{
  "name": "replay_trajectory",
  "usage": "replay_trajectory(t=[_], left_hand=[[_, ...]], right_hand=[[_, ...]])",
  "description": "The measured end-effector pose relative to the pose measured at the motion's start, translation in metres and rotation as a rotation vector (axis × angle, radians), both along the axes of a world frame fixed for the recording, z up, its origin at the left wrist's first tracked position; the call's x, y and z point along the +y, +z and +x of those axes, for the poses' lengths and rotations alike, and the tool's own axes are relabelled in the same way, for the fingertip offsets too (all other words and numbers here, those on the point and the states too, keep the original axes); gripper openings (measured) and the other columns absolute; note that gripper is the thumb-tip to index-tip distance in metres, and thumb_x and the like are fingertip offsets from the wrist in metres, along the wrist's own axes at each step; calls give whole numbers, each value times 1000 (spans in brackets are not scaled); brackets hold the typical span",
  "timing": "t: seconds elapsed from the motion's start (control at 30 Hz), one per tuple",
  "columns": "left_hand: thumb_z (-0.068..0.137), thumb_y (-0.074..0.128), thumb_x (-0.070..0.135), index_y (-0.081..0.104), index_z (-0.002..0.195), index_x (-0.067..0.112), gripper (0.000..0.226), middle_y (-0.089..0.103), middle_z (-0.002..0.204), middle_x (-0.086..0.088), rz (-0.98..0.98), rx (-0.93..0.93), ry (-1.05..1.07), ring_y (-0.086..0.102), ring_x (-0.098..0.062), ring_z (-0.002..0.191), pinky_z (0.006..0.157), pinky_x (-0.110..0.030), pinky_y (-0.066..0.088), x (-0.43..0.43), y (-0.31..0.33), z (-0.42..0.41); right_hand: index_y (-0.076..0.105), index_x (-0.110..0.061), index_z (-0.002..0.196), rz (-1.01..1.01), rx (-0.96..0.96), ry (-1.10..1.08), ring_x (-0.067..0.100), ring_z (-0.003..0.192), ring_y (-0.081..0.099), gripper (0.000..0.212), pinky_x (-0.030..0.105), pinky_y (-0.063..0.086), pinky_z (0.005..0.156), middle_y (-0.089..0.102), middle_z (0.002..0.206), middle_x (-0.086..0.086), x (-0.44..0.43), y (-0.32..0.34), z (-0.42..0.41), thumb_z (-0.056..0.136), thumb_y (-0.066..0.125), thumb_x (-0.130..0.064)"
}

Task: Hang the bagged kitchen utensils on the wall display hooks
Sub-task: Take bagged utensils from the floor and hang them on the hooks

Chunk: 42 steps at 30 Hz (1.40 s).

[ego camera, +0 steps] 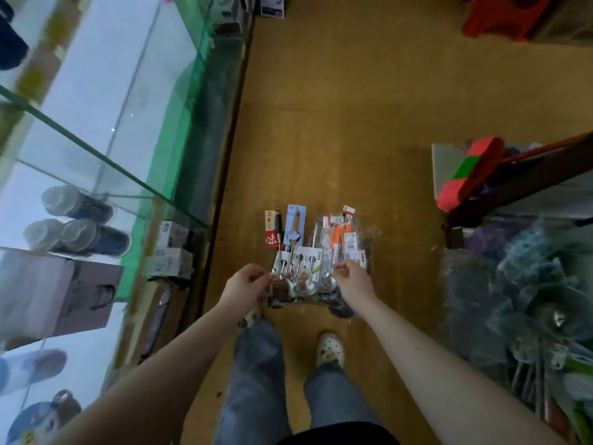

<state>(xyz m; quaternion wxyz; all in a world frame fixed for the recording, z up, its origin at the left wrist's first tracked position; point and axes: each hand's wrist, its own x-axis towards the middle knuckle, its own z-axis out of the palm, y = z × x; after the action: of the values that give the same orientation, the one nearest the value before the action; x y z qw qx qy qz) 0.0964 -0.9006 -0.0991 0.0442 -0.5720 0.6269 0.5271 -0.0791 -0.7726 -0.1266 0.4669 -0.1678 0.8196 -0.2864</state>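
Note:
A bundle of bagged kitchen utensils [308, 252] hangs low in front of me over the brown floor: spoons and ladles in clear bags with card headers, one with an orange handle [337, 236]. My left hand [245, 285] pinches the bundle's left edge. My right hand [351, 277] pinches a bag at its right edge. Both arms reach down and forward. No wall display hooks are in view.
A glass display case [128, 139] with cups and boxes runs along my left. More bagged utensils [529, 300] are piled at the right, with a red and green item [471, 171] on a dark shelf. My feet [330, 348] stand on the brown floor [337, 107].

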Motion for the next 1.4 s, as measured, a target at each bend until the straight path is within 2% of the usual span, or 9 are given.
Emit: replay_trajectory(t=[0.1, 0.23, 0.3, 0.43, 0.6, 0.77, 0.93, 1.07, 1.4], left_hand=[[92, 60, 22, 62, 102, 17, 11, 60, 87, 8, -5, -57, -9, 58, -6, 81, 61, -16, 39, -37, -32, 1], [95, 54, 26, 60, 108, 15, 18, 59, 90, 5, 45, -114, -67, 57, -9, 81, 64, -22, 44, -81, -100, -12], [96, 52, 28, 59, 108, 13, 21, 62, 94, 1, 42, -129, -105, 59, -13, 82, 68, -27, 48, -95, -139, -21], [97, 50, 25, 55, 111, 14, 19, 54, 83, 11, 72, -142, -231, 53, -3, 68, 52, -14, 38, -110, -232, -33], [92, 55, 22, 56, 116, 11, 27, 63, 107, -3, 140, -216, -242, 61, -19, 94, 75, -28, 49, -126, -351, -31], [90, 59, 21, 54, 109, 11, 22, 63, 103, -4, 141, -235, -212, 61, -19, 90, 76, -32, 52, -133, -447, -33], [92, 57, 26, 55, 107, 7, 24, 61, 102, -8, 29, -222, -218, 60, -20, 87, 71, -30, 49, -130, -509, -48], [93, 56, 28, 56, 112, 10, 26, 55, 117, -9, -121, -242, -266, 55, -24, 100, 86, -40, 50, -128, -529, -58], [96, 48, 11, 37, 126, 8, 32, 52, 121, -16, -157, -328, -305, 58, -33, 104, 85, -40, 51, -120, -515, -73]], right_hand=[[54, -16, 113, 32, -4, -3, 17, 90, 56, 17, 30, 49, 77, 57, 109, 2, -28, -30, -1, 99, 46, -22], [54, -15, 115, 89, -16, -16, 17, 90, 57, 19, 27, 49, 71, 56, 106, 0, -69, -94, 4, 99, 46, -22], [55, -15, 111, 110, -39, -18, 23, 91, 61, 15, 34, 51, 77, 58, 101, 0, -90, -137, 13, 99, 47, -21], [56, -15, 98, 155, -91, 11, 23, 94, 61, 12, 39, 50, 88, 62, 98, 2, -125, -242, 27, 97, 50, -26], [59, -7, 101, 253, -47, 35, 26, 94, 59, 16, 35, 47, 81, 63, 99, 8, -151, -366, 38, 97, 49, -19], [55, -9, 109, 296, 79, 129, 26, 93, 61, 22, 35, 50, 79, 65, 106, 11, -164, -452, 36, 96, 50, -26], [54, -9, 98, 361, 289, 271, 28, 86, 62, 44, 34, 47, 65, 62, 88, 6, -169, -495, 36, 95, 43, -51], [58, -8, 103, 356, 367, 327, 29, 87, 63, 34, 37, 51, 71, 65, 95, 10, -175, -511, 40, 97, 45, -38], [61, -6, 104, 216, 194, 157, 31, 90, 62, 26, 34, 44, 71, 66, 98, 13, -175, -501, 39, 97, 48, -28]])
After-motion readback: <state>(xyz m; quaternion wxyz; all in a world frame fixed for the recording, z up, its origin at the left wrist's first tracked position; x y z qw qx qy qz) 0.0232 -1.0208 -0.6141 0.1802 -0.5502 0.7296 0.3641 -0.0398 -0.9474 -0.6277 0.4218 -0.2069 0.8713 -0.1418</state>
